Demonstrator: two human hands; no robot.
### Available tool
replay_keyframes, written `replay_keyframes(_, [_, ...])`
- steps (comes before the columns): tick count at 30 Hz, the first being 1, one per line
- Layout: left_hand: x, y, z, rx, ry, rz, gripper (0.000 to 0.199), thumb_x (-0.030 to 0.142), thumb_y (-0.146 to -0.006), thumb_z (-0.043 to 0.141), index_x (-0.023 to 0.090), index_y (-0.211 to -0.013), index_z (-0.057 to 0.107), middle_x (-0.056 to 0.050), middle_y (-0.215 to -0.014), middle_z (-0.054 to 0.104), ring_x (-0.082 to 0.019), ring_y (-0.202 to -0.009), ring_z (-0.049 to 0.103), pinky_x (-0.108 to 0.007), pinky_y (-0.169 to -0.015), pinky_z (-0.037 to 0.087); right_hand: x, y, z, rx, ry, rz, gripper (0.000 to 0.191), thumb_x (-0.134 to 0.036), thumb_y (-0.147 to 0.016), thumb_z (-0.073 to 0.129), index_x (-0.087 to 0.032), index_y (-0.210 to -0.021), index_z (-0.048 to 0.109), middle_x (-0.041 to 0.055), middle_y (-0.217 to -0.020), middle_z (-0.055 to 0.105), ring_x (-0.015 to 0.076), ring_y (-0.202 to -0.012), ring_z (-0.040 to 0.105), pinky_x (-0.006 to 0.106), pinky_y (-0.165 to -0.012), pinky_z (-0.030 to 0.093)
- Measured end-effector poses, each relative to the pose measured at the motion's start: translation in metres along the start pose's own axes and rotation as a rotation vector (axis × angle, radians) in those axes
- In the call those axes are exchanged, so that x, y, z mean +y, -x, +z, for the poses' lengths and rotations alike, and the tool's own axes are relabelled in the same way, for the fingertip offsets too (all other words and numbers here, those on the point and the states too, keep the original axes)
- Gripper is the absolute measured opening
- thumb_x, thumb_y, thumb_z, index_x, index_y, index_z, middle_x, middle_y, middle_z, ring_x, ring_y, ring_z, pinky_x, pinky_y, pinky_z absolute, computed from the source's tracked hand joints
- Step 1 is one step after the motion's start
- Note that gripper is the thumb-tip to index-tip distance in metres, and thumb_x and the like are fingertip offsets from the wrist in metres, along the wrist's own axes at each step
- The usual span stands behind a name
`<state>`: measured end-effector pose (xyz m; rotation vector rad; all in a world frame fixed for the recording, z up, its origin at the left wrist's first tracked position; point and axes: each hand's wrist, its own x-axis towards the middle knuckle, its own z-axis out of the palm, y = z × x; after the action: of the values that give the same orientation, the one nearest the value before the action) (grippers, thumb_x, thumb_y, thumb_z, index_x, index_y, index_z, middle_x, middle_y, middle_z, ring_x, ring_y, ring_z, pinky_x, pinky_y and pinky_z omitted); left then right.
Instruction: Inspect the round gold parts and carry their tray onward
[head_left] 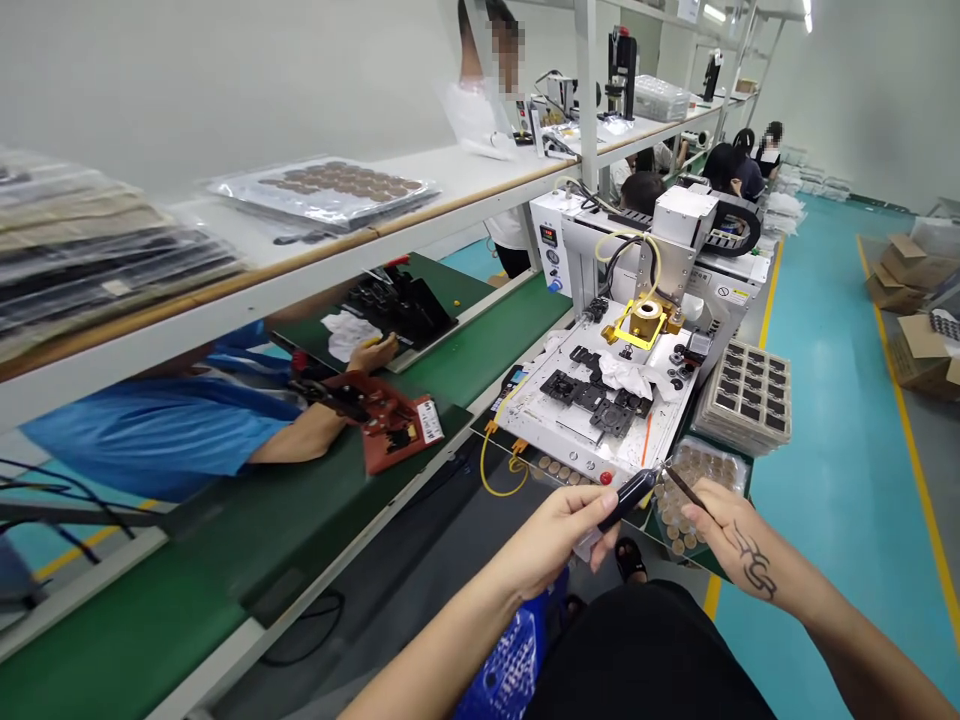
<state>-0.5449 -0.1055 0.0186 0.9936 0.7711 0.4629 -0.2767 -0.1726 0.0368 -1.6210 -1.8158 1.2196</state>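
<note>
My left hand [562,525] is closed around a dark, glossy, pen-like tool [631,498] with a thin metal tip, and some clear plastic shows under the fingers. My right hand [731,535] pinches a slim dark tool that looks like tweezers [682,485]. Both tips meet or nearly meet in front of a white benchtop machine [551,445]; whether a small part sits between them is too small to tell. Black fixtures [600,400] and a crumpled white cloth [626,375] lie on the machine's bed, below a brass-coloured head [646,318].
Just beyond my right hand lies a clear tray of round brown discs [701,465]. Behind it rise stacked trays of dark square parts [750,390]. A green conveyor [495,330] and shelf [390,230] run leftward. A co-worker in a blue sleeve [180,430] handles a red fixture [394,430].
</note>
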Motion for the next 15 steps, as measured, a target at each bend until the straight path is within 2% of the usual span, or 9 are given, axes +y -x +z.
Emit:
replay_keyframes(2, [-0.006, -0.001, 0.002, 0.087, -0.153, 0.082, 0.046, 0.060, -0.096, 0.069, 0.015, -0.097, 0.078, -0.002, -0.073, 0.067, -0.011, -0.057, 0.056, -0.025, -0.056, 0.046, -0.002, 0.000, 0.000, -0.020, -0.006, 0.014, 0.049, -0.064, -0.112, 0.030, -0.025, -0.085, 0.043, 0.0005, -0.094, 0.048, 0.0219, -0.086, 0.049, 0.043, -0.079, 0.038])
replay_keyframes(3, [-0.010, -0.001, 0.003, 0.162, -0.300, 0.186, 0.040, 0.054, -0.097, 0.070, 0.016, -0.106, 0.080, -0.005, -0.081, 0.071, -0.014, -0.066, 0.062, -0.027, -0.062, 0.050, -0.002, -0.001, 0.001, -0.027, -0.008, 0.027, 0.049, -0.065, -0.112, 0.030, -0.025, -0.085, 0.043, 0.0006, -0.095, 0.049, 0.0221, -0.086, 0.050, 0.043, -0.080, 0.039])
replay_keyframes(5, [-0.020, -0.001, 0.004, 0.360, -0.685, 0.522, 0.033, 0.038, -0.101, 0.069, 0.021, -0.127, 0.078, -0.008, -0.095, 0.076, -0.019, -0.083, 0.068, -0.032, -0.075, 0.055, -0.001, -0.002, 0.002, -0.032, -0.006, 0.060, 0.050, -0.066, -0.111, 0.030, -0.025, -0.085, 0.042, 0.0002, -0.093, 0.047, 0.0221, -0.084, 0.049, 0.043, -0.080, 0.038])
replay_keyframes(7, [-0.029, -0.001, 0.004, 0.517, -1.087, 0.877, 0.039, 0.023, -0.102, 0.065, 0.022, -0.141, 0.072, -0.009, -0.097, 0.076, -0.021, -0.087, 0.067, -0.035, -0.079, 0.054, 0.001, -0.004, 0.004, -0.041, -0.012, 0.080, 0.052, -0.067, -0.110, 0.030, -0.025, -0.082, 0.040, -0.0005, -0.089, 0.045, 0.0215, -0.081, 0.047, 0.043, -0.078, 0.037])
replay_keyframes(9, [-0.033, 0.000, 0.004, 0.581, -1.352, 1.068, 0.046, 0.014, -0.101, 0.061, 0.020, -0.147, 0.067, -0.009, -0.091, 0.075, -0.022, -0.081, 0.065, -0.036, -0.075, 0.052, 0.003, -0.005, 0.005, -0.040, -0.028, 0.079, 0.053, -0.068, -0.110, 0.030, -0.025, -0.081, 0.039, -0.0011, -0.086, 0.044, 0.0207, -0.078, 0.045, 0.041, -0.075, 0.035])
replay_keyframes(10, [-0.033, 0.001, 0.005, 0.589, -1.391, 1.070, 0.047, 0.014, -0.101, 0.061, 0.020, -0.147, 0.066, -0.010, -0.092, 0.075, -0.022, -0.082, 0.065, -0.036, -0.075, 0.052, 0.004, -0.005, 0.005, -0.037, -0.036, 0.070, 0.053, -0.067, -0.111, 0.030, -0.025, -0.081, 0.040, -0.0010, -0.086, 0.044, 0.0205, -0.078, 0.045, 0.041, -0.075, 0.035])
replay_keyframes(12, [-0.025, 0.002, 0.007, 0.570, -1.248, 0.903, 0.042, 0.021, -0.102, 0.064, 0.022, -0.144, 0.067, -0.010, -0.102, 0.076, -0.022, -0.088, 0.068, -0.035, -0.079, 0.055, 0.005, -0.004, 0.003, -0.022, -0.041, 0.038, 0.052, -0.065, -0.111, 0.030, -0.025, -0.081, 0.042, -0.0005, -0.087, 0.046, 0.0207, -0.079, 0.046, 0.041, -0.075, 0.035])
replay_keyframes(13, [-0.020, 0.003, 0.008, 0.525, -1.098, 0.756, 0.039, 0.028, -0.102, 0.066, 0.023, -0.141, 0.069, -0.010, -0.104, 0.076, -0.021, -0.089, 0.069, -0.034, -0.079, 0.056, 0.006, -0.004, 0.002, -0.010, -0.039, 0.022, 0.051, -0.064, -0.112, 0.031, -0.025, -0.082, 0.044, -0.0001, -0.088, 0.047, 0.0209, -0.081, 0.047, 0.041, -0.075, 0.036])
replay_keyframes(15, [-0.008, 0.004, 0.009, 0.360, -0.740, 0.409, 0.041, 0.046, -0.102, 0.065, 0.022, -0.134, 0.071, -0.007, -0.100, 0.076, -0.018, -0.079, 0.068, -0.030, -0.071, 0.055, 0.005, -0.003, 0.000, -0.001, -0.036, -0.002, 0.050, -0.062, -0.112, 0.031, -0.025, -0.083, 0.046, 0.0005, -0.091, 0.049, 0.0212, -0.083, 0.048, 0.041, -0.077, 0.037])
